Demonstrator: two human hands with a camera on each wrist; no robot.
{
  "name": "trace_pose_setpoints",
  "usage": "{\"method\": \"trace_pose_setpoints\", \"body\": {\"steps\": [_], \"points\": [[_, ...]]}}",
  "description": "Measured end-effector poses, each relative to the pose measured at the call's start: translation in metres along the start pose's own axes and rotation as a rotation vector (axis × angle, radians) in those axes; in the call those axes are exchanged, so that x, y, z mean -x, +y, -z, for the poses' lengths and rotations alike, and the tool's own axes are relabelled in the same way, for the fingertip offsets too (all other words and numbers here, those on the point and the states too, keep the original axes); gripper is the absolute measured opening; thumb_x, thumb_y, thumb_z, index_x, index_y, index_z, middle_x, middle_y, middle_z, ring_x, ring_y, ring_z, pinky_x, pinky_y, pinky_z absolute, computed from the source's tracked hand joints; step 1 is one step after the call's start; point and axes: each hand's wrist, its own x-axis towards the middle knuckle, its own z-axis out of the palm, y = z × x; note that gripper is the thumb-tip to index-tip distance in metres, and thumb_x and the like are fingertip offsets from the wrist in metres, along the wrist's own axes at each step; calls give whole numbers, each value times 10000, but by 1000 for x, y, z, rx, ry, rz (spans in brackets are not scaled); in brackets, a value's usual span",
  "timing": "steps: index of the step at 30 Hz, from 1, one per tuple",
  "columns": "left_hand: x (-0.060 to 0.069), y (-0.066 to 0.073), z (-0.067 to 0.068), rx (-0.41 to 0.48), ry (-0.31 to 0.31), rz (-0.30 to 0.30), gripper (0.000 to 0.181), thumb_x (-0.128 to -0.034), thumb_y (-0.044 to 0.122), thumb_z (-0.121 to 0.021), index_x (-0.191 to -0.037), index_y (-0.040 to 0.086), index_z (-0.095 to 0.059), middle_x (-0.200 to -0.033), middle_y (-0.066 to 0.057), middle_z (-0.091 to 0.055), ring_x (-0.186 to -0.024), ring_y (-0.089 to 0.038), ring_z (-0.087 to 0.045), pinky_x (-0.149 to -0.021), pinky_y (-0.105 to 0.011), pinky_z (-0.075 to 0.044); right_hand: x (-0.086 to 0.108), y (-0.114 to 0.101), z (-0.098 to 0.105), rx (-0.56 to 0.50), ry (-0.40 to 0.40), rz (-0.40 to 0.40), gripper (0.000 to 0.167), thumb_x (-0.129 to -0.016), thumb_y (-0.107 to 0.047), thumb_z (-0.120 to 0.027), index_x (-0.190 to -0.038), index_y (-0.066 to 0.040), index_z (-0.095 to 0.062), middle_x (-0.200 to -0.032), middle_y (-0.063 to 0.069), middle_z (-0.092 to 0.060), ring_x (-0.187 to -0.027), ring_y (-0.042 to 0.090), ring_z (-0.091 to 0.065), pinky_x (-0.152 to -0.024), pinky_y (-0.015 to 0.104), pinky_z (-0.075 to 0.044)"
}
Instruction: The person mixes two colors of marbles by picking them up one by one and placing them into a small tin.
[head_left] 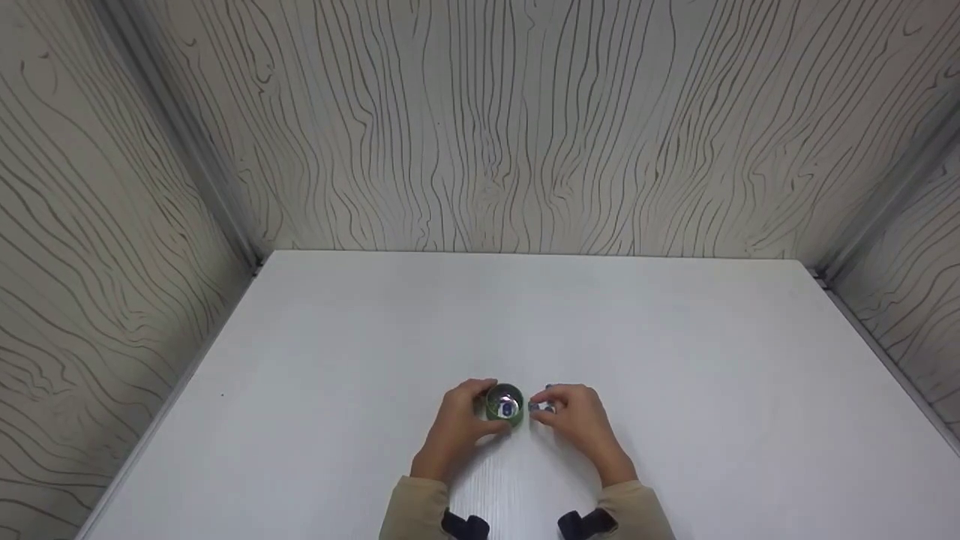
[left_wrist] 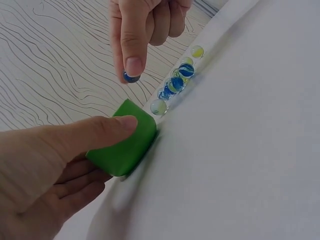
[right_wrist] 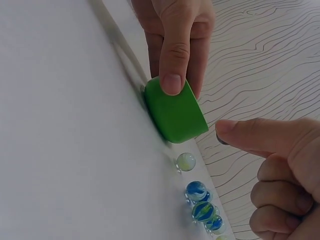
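Observation:
My left hand (head_left: 456, 426) grips a small green cup (left_wrist: 131, 150) that stands upright on the table, the thumb on its near side and the fingers round the far side. Something blue and shiny lies inside the cup in the head view; how many pieces cannot be told. Just right of the cup, my right hand (head_left: 583, 418) pinches a dark blue marble (left_wrist: 131, 78) between thumb and index finger. That marble is raised a little above rim height, beside the cup. Several glass marbles (right_wrist: 203, 211), blue and yellow-green swirled, lie on the table near the cup, under the right hand.
The white table (head_left: 337, 337) reaches back to a wood-grain patterned wall (head_left: 480, 135). Similar panels stand at the left and right. A lone pale yellow-green marble (right_wrist: 186, 162) rests nearest the cup, apart from the cluster.

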Motion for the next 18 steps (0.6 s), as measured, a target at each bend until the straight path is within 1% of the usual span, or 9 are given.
{"method": "trace_pose_setpoints", "body": {"steps": [5,8,13,18], "points": [[1,2,0,2,-10,22,614,-711,138,-835,-1255,-6,-590,-1227,-150,-658,-1206,-312,-605,-1077,-434,-479,1,-1,0,-5,-1,2,137,-753,-80,-775,-888,-106,-771,-727,36,-659,-573,50,-376,-541,148,-315],[1,3,0,2,-13,32,614,-706,139,-838,-1253,4,-594,-1228,-146,-657,-1207,-309,-605,-1079,-434,-479,0,-1,0,-5,6,8,133,-755,-80,-772,-885,-108,-772,-713,6,-645,-572,43,-377,-542,143,-319],[1,2,0,0,-17,29,610,-709,138,-836,-1253,3,-594,-1229,-147,-657,-1207,-310,-604,-1081,-443,-475,-1,-1,0,-12,17,21,127,-749,-78,-778,-874,-99,-773,-613,-45,-503,-549,26,-362,-502,141,-298],[2,1,0,5,-18,10,598,-716,132,-832,-1248,-3,-593,-1222,-146,-660,-1199,-307,-609,-1070,-438,-483,-2,-1,-1,-28,10,40,132,-752,-87,-781,-883,-88,-767,-571,-74,-413,-526,9,-344,-485,134,-284]]}}
